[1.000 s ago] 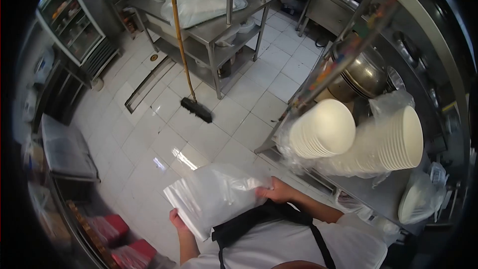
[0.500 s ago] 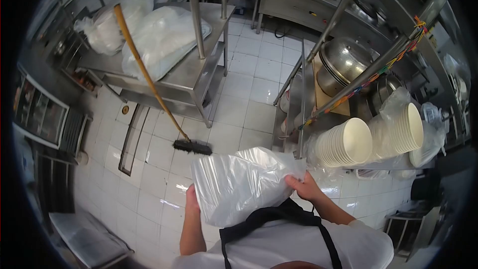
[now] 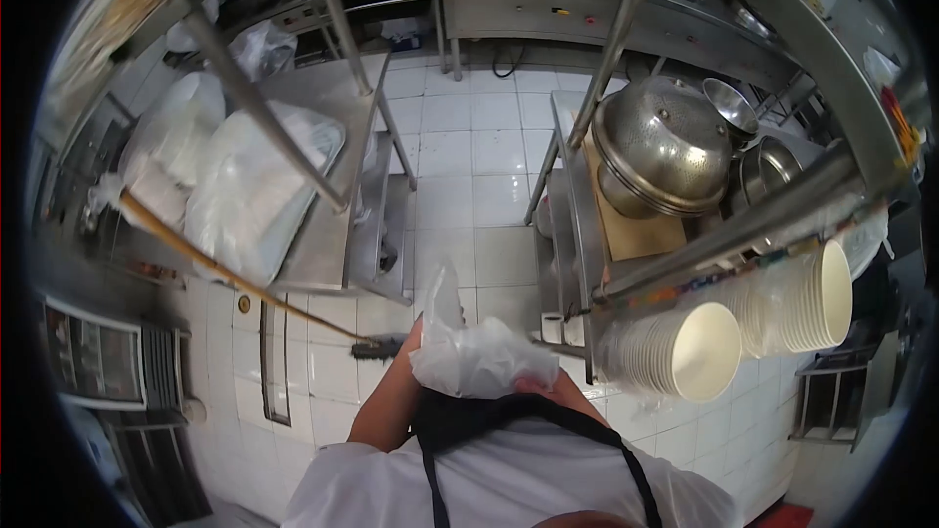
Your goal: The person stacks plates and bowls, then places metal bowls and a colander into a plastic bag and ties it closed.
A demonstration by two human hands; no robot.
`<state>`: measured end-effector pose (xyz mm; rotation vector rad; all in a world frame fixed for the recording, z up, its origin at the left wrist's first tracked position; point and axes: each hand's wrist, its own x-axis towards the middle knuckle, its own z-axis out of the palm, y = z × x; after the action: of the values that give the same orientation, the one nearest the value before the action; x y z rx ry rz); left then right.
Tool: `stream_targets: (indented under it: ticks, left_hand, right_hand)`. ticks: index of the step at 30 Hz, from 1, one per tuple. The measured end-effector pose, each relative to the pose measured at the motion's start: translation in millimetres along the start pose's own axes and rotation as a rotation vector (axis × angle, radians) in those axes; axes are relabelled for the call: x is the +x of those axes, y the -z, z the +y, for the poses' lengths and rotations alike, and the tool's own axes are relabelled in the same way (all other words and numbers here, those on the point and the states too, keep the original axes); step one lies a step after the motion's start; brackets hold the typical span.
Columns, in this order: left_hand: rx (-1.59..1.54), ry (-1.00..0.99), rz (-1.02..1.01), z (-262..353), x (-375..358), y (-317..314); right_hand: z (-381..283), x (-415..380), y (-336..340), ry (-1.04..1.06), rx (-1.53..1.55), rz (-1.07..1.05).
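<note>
A clear plastic bag (image 3: 479, 360), crumpled and bunched, is held in front of the dark apron (image 3: 460, 418). My left hand (image 3: 422, 326) is at the bag's left side, mostly hidden by the plastic, and holds it. At the lower right of the bag, my right hand (image 3: 537, 386) is closed on it, blurred and partly covered by the film. What the bag contains, if anything, cannot be made out.
On the left, a steel table (image 3: 362, 137) bears bagged items (image 3: 249, 186); a broom (image 3: 196, 256) leans there. To the right, a steel rack holds a large metal pot (image 3: 660, 152) and stacked pale tubs (image 3: 704, 352). A steel counter (image 3: 528, 0) stands ahead.
The bag, spread wide before, is now bunched smaller. My right hand has moved left, closer to my left hand. The view has swung, and the tables sit differently in it.
</note>
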<state>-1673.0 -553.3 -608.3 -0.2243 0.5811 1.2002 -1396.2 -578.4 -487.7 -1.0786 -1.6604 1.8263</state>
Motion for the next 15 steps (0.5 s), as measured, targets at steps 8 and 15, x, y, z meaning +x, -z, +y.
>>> stream_targets:
  ticks: [8, 15]
  left_hand:
    - [0.404, 0.024, 0.378, 80.7, 174.5, 17.4]
    - [0.609, 0.383, 0.259, 170.3, 386.7, 46.7]
  right_hand:
    - [-37.8, 130.3, 34.8, -0.03, 0.101, -0.031]
    - [-74.1, 250.1, 55.0, -0.135, 0.278, 0.198]
